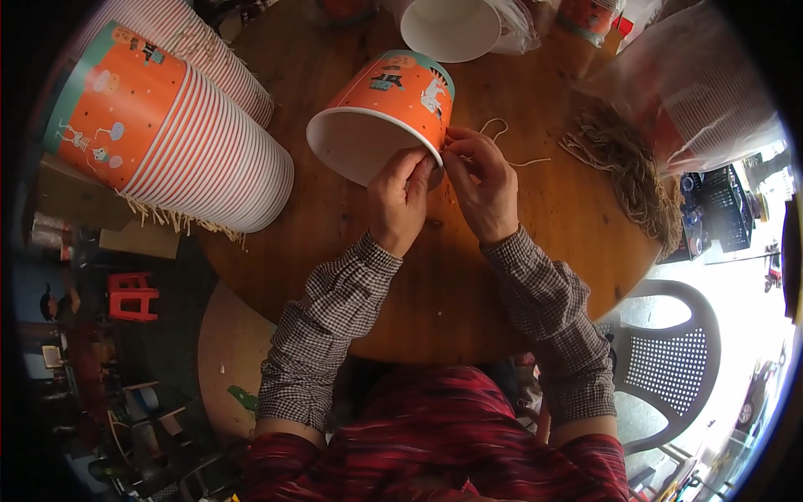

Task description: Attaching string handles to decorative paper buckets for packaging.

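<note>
An orange paper bucket (393,92) with a teal band and cartoon figures lies tipped on the round wooden table, its white-rimmed mouth turned toward me. My left hand (401,197) is closed on the near right part of its rim, the thumb along the edge. Beside it, at the same stretch of rim, my right hand (483,180) has its fingertips pinched together against the bucket's side. A thin tan string (525,161) trails out on the table from behind that hand. Whether the string's other end is between the right fingertips is hidden.
Tall stacks of nested paper buckets (209,151) stand at the left, over strands of straw-coloured cord. A tangled bundle of brown string (615,163) lies at the right, by plastic-wrapped buckets (694,100). A white bucket (452,29) is at the back. A grey chair (669,360) stands right.
</note>
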A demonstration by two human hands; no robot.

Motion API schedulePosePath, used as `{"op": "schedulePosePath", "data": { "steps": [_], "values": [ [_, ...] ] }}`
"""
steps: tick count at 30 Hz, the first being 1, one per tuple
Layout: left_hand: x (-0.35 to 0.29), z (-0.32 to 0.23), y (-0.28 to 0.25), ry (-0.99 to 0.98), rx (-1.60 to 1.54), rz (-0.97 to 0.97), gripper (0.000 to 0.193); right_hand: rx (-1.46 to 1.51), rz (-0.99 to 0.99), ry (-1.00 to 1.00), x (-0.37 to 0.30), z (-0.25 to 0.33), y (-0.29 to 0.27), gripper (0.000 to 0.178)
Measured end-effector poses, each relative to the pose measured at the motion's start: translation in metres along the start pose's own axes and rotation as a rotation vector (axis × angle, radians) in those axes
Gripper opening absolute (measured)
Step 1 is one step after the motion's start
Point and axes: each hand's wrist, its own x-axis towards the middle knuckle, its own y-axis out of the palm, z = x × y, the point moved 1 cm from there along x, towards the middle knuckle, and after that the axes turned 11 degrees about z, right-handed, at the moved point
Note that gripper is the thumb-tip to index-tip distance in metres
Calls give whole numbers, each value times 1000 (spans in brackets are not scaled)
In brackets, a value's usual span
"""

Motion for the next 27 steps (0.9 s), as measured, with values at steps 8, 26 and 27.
{"op": "schedulePosePath", "data": {
  "steps": [8,26,27],
  "values": [
    [-1,2,-6,-154,-211,-51,12,176,112,-22,-2,-4,1,16],
    [7,-1,-15,186,86,-59,15,52,177,163,-9,-2,1,12],
    [5,2,-16,125,33,-56,16,56,181,162,-8,-2,1,12]
  ]
}}
